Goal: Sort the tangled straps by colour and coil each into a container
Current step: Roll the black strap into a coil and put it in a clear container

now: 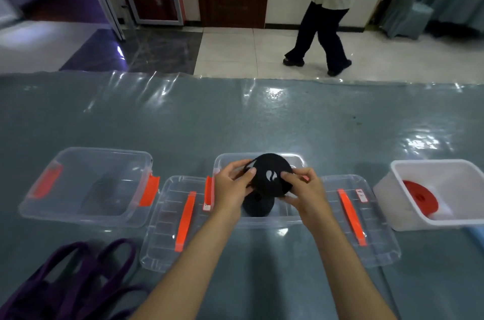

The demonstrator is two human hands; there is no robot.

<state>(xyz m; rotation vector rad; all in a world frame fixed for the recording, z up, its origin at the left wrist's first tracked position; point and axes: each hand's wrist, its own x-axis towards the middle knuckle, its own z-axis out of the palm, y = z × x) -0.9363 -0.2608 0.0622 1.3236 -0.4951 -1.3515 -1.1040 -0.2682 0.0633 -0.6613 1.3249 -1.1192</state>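
Observation:
A coiled black strap (272, 178) is held above the middle clear container (262, 222). My left hand (231, 184) pinches its left edge and my right hand (301, 188) pinches its right edge. A second black coil (258, 205) lies inside that container, below the held one. A red coiled strap (420, 198) sits in the white container (440, 165) at the right. Loose purple straps (73, 280) lie tangled at the table's near left corner. The clear container (86, 183) at the left, with orange latches, holds a dim dark shape I cannot make out.
Two clear lids with orange handles lie flat, one (180, 222) left of the middle container and one (358, 220) right of it. The table (235, 120) has a glossy grey-green plastic cover. A person (324, 18) walks across the tiled floor beyond the table.

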